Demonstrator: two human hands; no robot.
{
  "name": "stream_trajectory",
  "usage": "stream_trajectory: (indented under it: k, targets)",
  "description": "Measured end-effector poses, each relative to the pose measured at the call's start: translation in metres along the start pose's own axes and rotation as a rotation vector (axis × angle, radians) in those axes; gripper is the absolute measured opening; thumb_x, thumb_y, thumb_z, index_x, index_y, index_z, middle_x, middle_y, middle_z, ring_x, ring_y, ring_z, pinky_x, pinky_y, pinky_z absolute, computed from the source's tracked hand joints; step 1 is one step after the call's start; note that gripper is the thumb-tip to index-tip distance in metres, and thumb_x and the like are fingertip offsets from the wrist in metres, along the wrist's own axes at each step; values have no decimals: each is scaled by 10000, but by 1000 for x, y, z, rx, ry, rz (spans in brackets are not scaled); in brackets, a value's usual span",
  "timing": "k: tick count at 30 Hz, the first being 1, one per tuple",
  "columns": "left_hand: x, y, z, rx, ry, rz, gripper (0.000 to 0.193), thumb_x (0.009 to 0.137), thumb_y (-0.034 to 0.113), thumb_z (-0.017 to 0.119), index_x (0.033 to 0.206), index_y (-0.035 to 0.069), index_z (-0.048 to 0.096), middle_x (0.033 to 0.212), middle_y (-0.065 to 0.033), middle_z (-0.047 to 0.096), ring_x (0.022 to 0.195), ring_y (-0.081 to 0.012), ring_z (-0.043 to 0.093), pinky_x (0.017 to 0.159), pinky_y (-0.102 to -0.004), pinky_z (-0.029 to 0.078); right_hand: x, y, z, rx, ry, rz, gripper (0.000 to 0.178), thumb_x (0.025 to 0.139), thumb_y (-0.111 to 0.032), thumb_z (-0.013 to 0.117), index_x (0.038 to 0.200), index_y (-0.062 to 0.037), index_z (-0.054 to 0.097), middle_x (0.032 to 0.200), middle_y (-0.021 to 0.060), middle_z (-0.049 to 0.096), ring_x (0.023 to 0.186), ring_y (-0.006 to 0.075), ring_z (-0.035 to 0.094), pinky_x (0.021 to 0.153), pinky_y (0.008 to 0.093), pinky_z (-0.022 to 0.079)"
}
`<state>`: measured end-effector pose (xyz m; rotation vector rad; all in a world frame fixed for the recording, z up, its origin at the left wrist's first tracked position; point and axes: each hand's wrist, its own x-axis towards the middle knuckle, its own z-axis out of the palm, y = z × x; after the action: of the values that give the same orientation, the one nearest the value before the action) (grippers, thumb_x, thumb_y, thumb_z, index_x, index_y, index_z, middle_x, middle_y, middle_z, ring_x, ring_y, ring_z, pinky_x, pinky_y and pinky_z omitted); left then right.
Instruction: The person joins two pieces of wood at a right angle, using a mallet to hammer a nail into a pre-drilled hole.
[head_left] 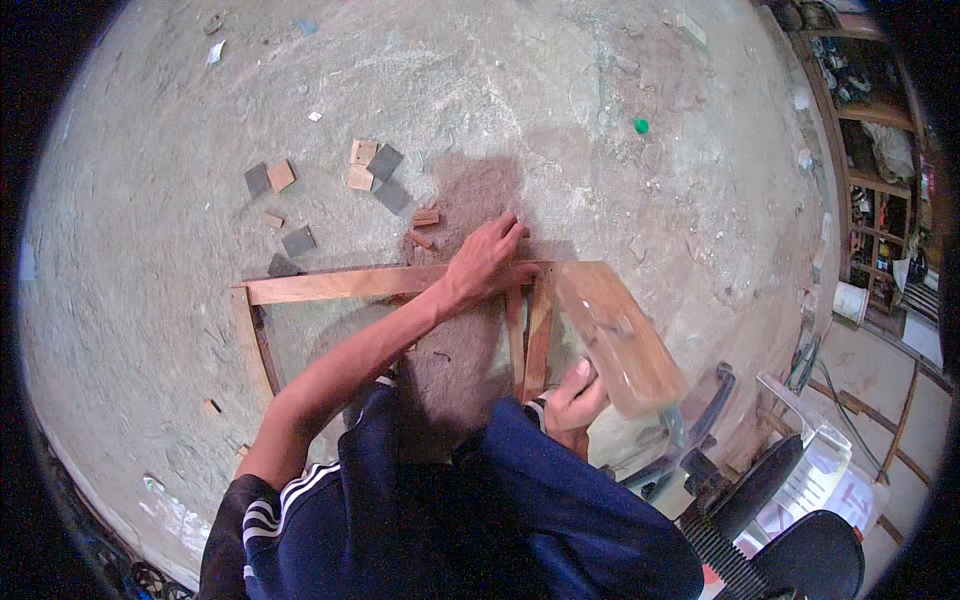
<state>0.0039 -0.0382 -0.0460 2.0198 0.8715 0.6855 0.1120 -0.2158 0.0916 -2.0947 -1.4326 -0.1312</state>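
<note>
A wooden frame point(350, 285) made of narrow strips lies on the floor in front of me. My left hand point(488, 255) reaches across to its far bar near the right corner, with the fingers curled over the wood; the fingertips are partly hidden. At the right, my right hand point(578, 402) is closed at the edge of a thick wooden block point(625, 340), thumb pointing up. The block is smeared by motion and its far end is close to the frame's corner. Two upright strips point(536, 345) run from that corner toward my knees.
Beyond the frame are reddish wood offcuts point(425, 217) and several small square wood and dark pieces point(298, 241). Brown dust point(475, 195) covers the floor around the corner. A green cap point(641, 126) lies farther off. A chair with dark parts point(745, 490) and shelves point(875, 110) stand at right.
</note>
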Motion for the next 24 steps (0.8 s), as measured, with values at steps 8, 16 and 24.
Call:
stream_trajectory:
  k: [8, 16, 24]
  targets:
    - [2, 1, 3, 66, 13, 4, 576, 825, 403, 756, 1158, -10, 532, 1111, -198, 534, 1016, -398, 585, 852, -478, 500, -14, 10, 19, -114, -88, -66, 372, 999, -186, 485, 1211, 103, 585, 941, 231, 610, 868, 402, 554, 770, 450, 434]
    - [2, 6, 2, 97, -13, 23, 508, 814, 363, 759, 1110, 4, 556, 1105, -198, 549, 1020, -400, 590, 860, -473, 507, -11, 35, 13, -108, -153, -220, 348, 1022, -176, 486, 1214, 107, 550, 784, 98, 558, 661, 211, 539, 594, 336, 422]
    - [3, 12, 3, 113, 19, 25, 517, 818, 378, 763, 1084, -6, 542, 1050, -181, 541, 994, -382, 592, 847, -474, 505, -45, 19, 8, 280, 81, 410, 325, 1004, -188, 554, 1189, 58, 660, 1177, 278, 673, 1091, 419, 650, 891, 480, 506]
